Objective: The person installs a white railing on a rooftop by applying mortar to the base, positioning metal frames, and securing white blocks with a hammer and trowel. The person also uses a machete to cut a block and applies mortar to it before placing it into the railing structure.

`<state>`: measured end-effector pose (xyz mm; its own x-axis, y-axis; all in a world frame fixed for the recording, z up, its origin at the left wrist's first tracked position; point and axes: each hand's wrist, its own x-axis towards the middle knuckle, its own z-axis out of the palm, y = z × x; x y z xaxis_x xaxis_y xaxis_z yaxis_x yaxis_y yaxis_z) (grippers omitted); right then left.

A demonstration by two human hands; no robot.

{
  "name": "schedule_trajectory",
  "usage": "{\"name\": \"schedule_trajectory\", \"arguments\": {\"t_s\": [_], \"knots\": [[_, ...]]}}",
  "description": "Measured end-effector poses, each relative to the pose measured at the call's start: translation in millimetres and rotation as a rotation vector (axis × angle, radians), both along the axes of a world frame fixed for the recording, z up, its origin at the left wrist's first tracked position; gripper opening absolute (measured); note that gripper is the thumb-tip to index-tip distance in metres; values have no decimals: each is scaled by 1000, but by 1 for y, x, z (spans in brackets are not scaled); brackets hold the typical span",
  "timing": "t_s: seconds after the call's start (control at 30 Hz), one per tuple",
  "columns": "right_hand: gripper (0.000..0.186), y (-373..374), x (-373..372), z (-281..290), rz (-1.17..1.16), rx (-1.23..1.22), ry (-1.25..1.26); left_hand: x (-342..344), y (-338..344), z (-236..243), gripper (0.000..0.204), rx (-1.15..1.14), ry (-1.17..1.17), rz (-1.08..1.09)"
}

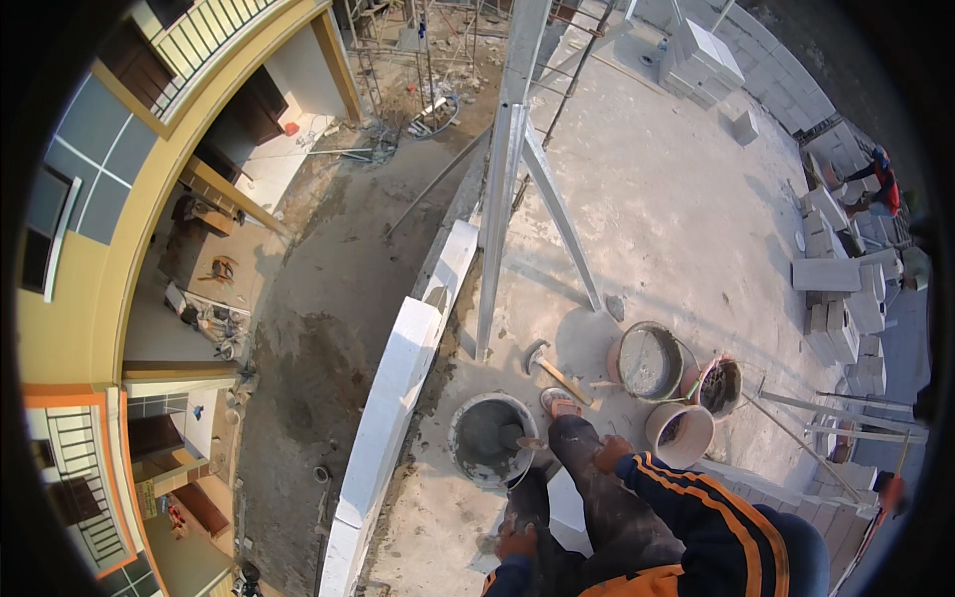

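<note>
My right hand [612,454] rests on my right knee, its fingers loosely spread on the dark trouser leg. Lower down, my left hand [516,542] lies against my left leg, and nothing shows in it. Just ahead of my knees stands a round bucket [460,470] of wet grey mortar. A trowel [530,443] sits in it, its wooden handle over the rim towards me. Beyond my sandalled right foot [560,404], a hammer [565,380] with a wooden handle lies on the concrete. Between my legs a white block [567,505] is partly hidden.
Right of the hammer stand a bucket of grey mix [619,370], a dark-filled bucket [734,400] and a pale bucket [686,450]. A low white block wall [383,418] edges a drop on the left. Metal posts [494,229] rise ahead. A person [883,187] works far right.
</note>
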<state>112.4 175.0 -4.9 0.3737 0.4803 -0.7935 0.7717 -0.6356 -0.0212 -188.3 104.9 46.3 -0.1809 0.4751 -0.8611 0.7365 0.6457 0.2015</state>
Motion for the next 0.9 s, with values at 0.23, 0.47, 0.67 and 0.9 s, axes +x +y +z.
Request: {"name": "schedule_trajectory", "arguments": {"t_s": [0.23,0.47,0.67,0.9], "knots": [[47,-45,42,-8,-167,-139,95,-29,25,3,43,239,-98,-195],[44,14,-33,32,-147,-21,45,-51,52,20,39,-63,-71,-320],[41,171,10,30,-672,431,389,-29,138,-3,24,215,-271,-63],[31,457,104,62,-545,1484,468,60,495,-7,35,658,-625,379]]}}
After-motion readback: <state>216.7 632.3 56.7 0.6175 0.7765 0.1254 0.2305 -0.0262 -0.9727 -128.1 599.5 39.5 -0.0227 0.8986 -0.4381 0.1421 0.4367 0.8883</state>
